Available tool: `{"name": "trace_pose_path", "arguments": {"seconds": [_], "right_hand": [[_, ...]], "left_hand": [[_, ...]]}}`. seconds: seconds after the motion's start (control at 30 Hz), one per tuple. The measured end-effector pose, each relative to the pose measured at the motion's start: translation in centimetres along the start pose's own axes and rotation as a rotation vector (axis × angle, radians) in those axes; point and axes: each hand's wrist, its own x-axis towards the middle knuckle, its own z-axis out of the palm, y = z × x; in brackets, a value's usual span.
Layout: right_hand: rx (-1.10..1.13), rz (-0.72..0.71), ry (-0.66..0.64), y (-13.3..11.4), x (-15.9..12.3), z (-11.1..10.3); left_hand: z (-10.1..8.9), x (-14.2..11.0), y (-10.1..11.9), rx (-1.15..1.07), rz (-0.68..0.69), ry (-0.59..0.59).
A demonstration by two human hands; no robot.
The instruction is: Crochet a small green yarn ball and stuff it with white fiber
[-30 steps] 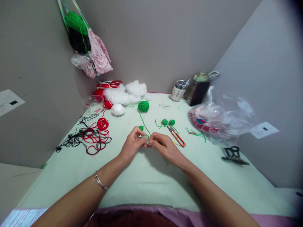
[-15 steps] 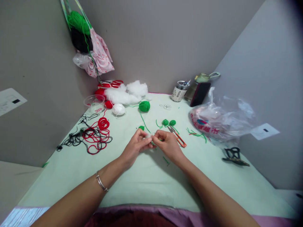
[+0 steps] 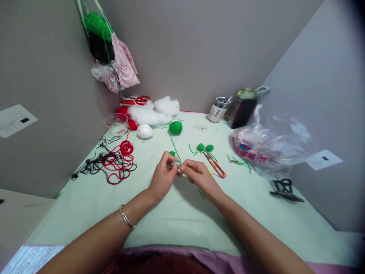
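My left hand [image 3: 162,176] is closed, its thumb and fingers pinching green yarn [image 3: 178,155] over the middle of the table. Close against it, my right hand [image 3: 200,176] has its fingertips pinched together on the same yarn; whether a hook or needle is between them I cannot make out. The strand runs back to a green yarn ball [image 3: 175,128]. A small green piece [image 3: 172,153] shows just behind my left fingers. To the right of my hands lie orange-handled thread snips [image 3: 218,167] and two small green knitted-looking balls [image 3: 200,147] with loose tails.
Tangled black and red cord [image 3: 116,161] lies at left, near a clear plastic tub [image 3: 116,123], white stuffing [image 3: 151,112] and a white yarn ball [image 3: 145,131]. At right are a pen tin [image 3: 217,111], a phone [image 3: 243,113], a plastic bag [image 3: 262,142] and a black claw clip [image 3: 285,190].
My hands have shifted slightly left and closer together around the yarn. The whole view has moved a little, and a yellow bit beside the snips now shows.
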Motion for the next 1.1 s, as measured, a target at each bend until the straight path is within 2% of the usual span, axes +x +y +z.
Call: {"name": "trace_pose_path", "arguments": {"seconds": [0.2,0.43,0.53,0.73,0.87,1.1], "right_hand": [[0.012,0.004,0.049,0.3,0.6,-0.6],[-0.208,-0.061,0.137,0.9,0.2,-0.8],[-0.271,-0.084,0.143,0.8,-0.1,-0.9],[-0.300,-0.123,-0.021,-0.4,-1.1,-0.3],[-0.330,-0.122,0.006,-0.5,-1.0,0.3],[-0.306,-0.013,0.120,1.0,0.1,-0.2]], "left_hand": [[0.1,-0.6,0.1,-0.007,0.023,-0.048],[-0.9,-0.3,1.2,-0.072,-0.063,-0.165],[-0.9,0.1,0.9,-0.080,-0.081,-0.166],[-0.6,0.4,0.6,-0.045,-0.057,-0.094],[-0.5,0.5,0.6,-0.030,-0.063,-0.057],[-0.6,0.2,0.7,-0.115,-0.158,-0.098]]}}
